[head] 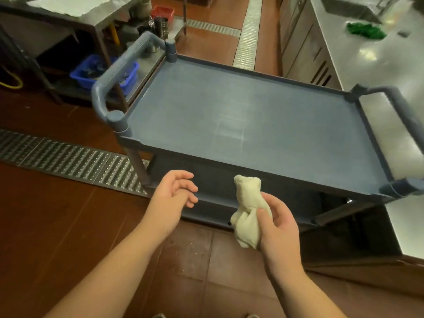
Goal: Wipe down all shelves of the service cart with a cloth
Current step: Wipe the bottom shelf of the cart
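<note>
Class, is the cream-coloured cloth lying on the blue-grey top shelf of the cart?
No, the right hand grips the bunched cream-coloured cloth in front of the cart, off its top shelf.

I observe the service cart (250,120): grey-blue plastic, top shelf (206,106) flat with a raised rim, tubular handles at both ends, standing on the tiled floor. A lower shelf (213,200) shows beneath, dark and hard to judge. The cloth (246,216), cream and bunched upright, is held just before the cart's near edge, apparently not touching it.

— What stood around? 
— A blue crate (104,72) sat under the steel table (110,13); a green rag (366,31) lay on the counter (367,65).
— The floor?
— Metal drain grating (68,157) crossed it.
</note>
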A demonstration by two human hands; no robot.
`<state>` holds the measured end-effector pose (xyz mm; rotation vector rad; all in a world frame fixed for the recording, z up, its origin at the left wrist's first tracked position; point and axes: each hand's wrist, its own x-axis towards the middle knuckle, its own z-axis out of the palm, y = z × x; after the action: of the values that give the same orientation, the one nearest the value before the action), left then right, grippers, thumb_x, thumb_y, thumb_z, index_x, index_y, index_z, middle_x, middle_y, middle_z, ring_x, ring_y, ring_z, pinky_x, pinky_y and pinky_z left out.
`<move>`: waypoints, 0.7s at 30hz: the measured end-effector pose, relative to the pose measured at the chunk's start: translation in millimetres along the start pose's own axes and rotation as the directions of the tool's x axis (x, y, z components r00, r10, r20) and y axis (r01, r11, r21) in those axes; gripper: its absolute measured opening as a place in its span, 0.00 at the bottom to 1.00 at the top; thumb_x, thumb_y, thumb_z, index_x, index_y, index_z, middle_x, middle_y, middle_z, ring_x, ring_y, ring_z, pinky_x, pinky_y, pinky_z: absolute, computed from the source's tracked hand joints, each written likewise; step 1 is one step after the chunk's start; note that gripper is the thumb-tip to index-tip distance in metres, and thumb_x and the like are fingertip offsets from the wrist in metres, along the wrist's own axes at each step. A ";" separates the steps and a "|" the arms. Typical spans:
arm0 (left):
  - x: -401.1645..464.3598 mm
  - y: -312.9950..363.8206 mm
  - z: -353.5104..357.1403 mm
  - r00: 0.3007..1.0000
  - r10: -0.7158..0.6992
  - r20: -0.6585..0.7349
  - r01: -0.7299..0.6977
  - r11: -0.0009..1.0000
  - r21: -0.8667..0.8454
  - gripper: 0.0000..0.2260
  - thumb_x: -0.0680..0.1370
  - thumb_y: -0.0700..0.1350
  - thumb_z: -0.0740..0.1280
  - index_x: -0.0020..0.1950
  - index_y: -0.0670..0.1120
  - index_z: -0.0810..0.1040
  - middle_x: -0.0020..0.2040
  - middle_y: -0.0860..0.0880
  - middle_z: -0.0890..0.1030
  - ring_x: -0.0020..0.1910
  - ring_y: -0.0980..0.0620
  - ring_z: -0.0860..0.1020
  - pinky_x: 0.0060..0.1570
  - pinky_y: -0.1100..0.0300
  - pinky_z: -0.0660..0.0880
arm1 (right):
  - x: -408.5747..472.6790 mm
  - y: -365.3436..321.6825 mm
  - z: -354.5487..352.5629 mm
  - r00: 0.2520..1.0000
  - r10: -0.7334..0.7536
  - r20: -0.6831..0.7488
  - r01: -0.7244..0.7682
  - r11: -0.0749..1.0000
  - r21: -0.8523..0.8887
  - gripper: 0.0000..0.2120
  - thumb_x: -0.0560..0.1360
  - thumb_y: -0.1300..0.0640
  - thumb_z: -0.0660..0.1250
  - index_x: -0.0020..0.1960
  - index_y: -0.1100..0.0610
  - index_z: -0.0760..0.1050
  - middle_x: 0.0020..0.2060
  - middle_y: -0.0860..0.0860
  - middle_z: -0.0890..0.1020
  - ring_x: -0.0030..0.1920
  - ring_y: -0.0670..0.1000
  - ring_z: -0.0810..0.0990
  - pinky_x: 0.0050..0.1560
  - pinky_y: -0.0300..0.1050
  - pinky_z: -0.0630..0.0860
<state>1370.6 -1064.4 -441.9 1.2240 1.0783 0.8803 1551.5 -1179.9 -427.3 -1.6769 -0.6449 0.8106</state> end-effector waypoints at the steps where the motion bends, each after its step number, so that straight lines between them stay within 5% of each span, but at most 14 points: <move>1: 5.7 -21.9 5.7 1.000 0.021 0.001 -0.021 1.000 -0.007 0.17 0.77 0.27 0.56 0.58 0.44 0.74 0.44 0.43 0.79 0.38 0.49 0.79 0.42 0.55 0.77 | 6.7 21.3 1.0 1.000 -0.018 0.005 0.018 1.000 0.000 0.13 0.78 0.60 0.66 0.57 0.45 0.79 0.49 0.41 0.84 0.49 0.44 0.84 0.43 0.41 0.81; 11: 95.4 -251.0 48.4 0.975 0.219 0.031 -0.217 0.975 -0.049 0.17 0.77 0.26 0.56 0.57 0.44 0.74 0.43 0.46 0.79 0.39 0.46 0.79 0.43 0.53 0.77 | 104.7 252.3 27.9 0.987 -0.135 0.090 0.131 0.990 0.044 0.15 0.79 0.66 0.63 0.56 0.50 0.81 0.47 0.47 0.86 0.46 0.48 0.85 0.42 0.40 0.81; 21: 130.9 -333.9 33.9 0.939 0.338 0.061 -0.331 0.938 -0.104 0.16 0.71 0.34 0.58 0.57 0.44 0.74 0.43 0.48 0.79 0.38 0.47 0.78 0.40 0.55 0.76 | 145.8 344.4 44.4 0.959 -0.228 0.168 0.207 0.969 0.134 0.16 0.79 0.66 0.62 0.56 0.49 0.81 0.46 0.53 0.86 0.42 0.54 0.86 0.37 0.48 0.81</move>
<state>1427.9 -1001.2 -791.9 1.3756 0.7679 1.1191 1609.2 -1124.7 -795.4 -1.4085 -0.8775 0.8307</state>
